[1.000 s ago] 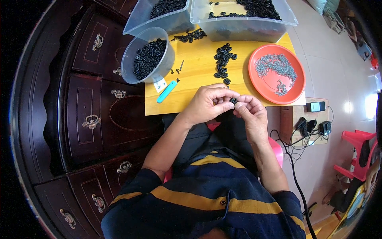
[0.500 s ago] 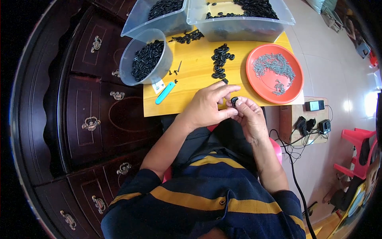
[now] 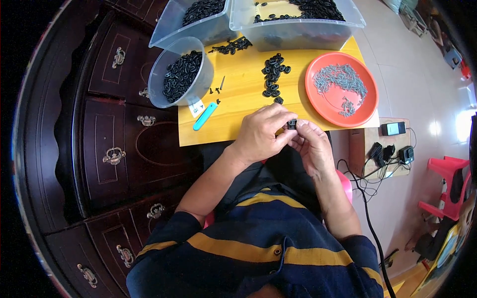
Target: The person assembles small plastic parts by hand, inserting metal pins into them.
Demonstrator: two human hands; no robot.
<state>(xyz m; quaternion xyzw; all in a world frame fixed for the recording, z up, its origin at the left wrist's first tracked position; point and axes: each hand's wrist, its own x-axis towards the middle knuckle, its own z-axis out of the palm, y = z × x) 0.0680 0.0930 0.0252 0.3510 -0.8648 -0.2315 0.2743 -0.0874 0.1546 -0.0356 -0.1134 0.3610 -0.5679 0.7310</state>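
A small black plastic part (image 3: 292, 124) is pinched between both hands just off the near edge of the yellow table. My left hand (image 3: 262, 130) grips it from the left with thumb and forefinger. From the right, the thumb and fingers of my right hand (image 3: 313, 144) close on the same piece. Beyond my hands lies a loose pile of black oval parts (image 3: 273, 74), with one separate part (image 3: 278, 100) nearest my fingers. To the right stands a red plate (image 3: 343, 110) holding many small grey screws (image 3: 340, 78).
A clear round tub (image 3: 206, 74) of black parts stands left, near a turquoise-handled tool (image 3: 204, 117) and a few tiny black pieces (image 3: 217, 91). Two clear bins (image 3: 298, 36) (image 3: 174, 32) line the far side. Dark drawers (image 3: 107, 134) flank the left; a box with cables (image 3: 365, 149) sits right.
The black part has turned between my fingers, showing a different, blockier side. My left forefinger and thumb have closed onto it. The right hand stays nearly in place.
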